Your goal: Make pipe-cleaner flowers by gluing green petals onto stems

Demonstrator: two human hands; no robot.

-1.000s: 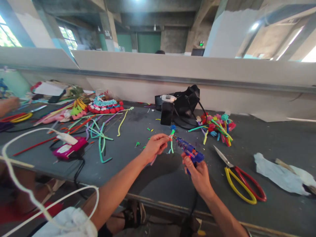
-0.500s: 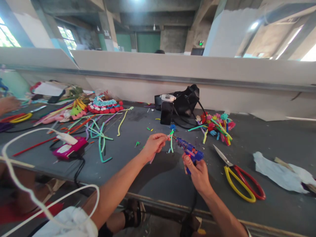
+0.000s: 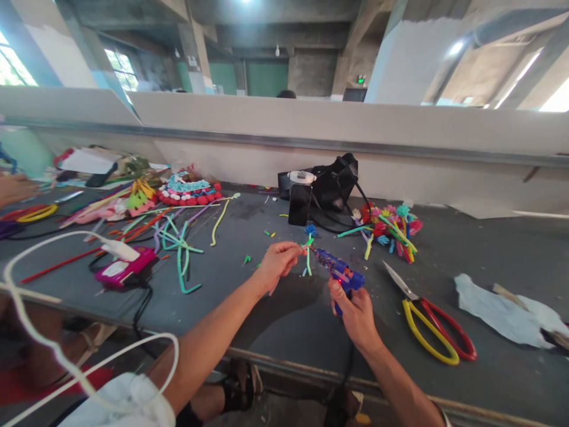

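My left hand is closed in a pinch on a thin pipe cleaner piece, with green showing at its tip. A pale end hangs below the palm. Wrapped in my right hand is a blue glue gun with a small red light, its nozzle close to the pinched tip. Just behind lies a blue pipe cleaner flower, and a light green stem extends below it; whether the two join is hidden. To the right of my right hand rest large scissors with yellow and red handles.
A phone leans before a black bag. Pipe cleaner flowers are bunched at right, beside a crumpled pale cloth. Loose pipe cleaners and a magenta power box lie left. Another person's hand shows at far left.
Both hands stay nearly in place, my left hand still pinching and my right hand still holding the glue gun. The view has shifted very slightly.
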